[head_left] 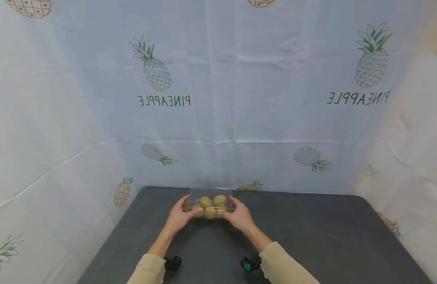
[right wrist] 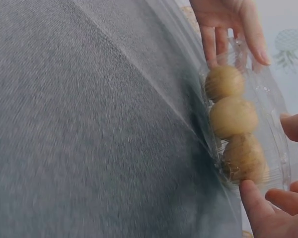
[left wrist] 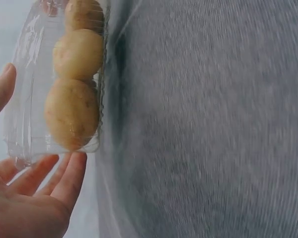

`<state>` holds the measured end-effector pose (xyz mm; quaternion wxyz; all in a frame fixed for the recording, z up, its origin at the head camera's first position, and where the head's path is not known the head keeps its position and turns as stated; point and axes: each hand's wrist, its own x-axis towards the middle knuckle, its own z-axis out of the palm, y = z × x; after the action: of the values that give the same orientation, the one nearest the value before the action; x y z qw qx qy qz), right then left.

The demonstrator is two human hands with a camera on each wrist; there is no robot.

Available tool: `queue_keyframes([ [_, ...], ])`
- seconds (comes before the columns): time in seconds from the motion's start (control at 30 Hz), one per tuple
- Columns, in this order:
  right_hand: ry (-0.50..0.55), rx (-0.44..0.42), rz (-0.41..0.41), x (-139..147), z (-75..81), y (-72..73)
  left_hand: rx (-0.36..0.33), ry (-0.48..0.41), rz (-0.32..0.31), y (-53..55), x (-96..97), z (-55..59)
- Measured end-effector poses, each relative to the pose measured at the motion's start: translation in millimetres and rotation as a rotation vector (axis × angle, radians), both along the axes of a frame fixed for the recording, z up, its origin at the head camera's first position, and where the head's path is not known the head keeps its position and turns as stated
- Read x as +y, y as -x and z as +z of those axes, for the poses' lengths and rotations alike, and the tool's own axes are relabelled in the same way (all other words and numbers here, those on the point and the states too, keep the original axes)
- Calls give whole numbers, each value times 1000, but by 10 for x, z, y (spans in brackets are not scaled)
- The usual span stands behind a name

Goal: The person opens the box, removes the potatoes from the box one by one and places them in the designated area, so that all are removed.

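A clear plastic clamshell box [head_left: 210, 193] is near the far edge of the dark table, and several round yellowish potatoes [head_left: 210, 212] lie inside it. My left hand [head_left: 180, 216] holds the box's left end, fingers against the end wall and thumb over the near side. At the opposite end, my right hand [head_left: 241, 216] grips it in the same way. Three potatoes [left wrist: 72, 114] line up along the near wall in the left wrist view. The right wrist view shows the box [right wrist: 268, 114] between both hands. Whether its base touches the table cannot be told.
The dark grey table [head_left: 310, 236] spreads out to both sides and toward me. Behind it and at its sides hangs a pale curtain [head_left: 239, 118] printed with pineapples. A black device [head_left: 173, 263] is at my left wrist, another [head_left: 251, 264] at my right.
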<state>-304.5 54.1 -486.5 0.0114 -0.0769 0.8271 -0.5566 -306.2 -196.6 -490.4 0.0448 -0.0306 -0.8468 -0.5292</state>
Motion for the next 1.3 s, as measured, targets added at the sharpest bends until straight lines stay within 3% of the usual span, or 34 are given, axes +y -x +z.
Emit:
queue_keyframes([
  [0.3, -2, -10, -18, 236, 48, -77, 18, 2, -27, -55, 218, 39],
  [0.97, -10, -19, -56, 721, 115, -212, 62, -10, -67, -103, 655, -16],
  [1.3, -31, -13, -72, 966, 49, -293, 76, 9, -125, -163, 857, -55],
])
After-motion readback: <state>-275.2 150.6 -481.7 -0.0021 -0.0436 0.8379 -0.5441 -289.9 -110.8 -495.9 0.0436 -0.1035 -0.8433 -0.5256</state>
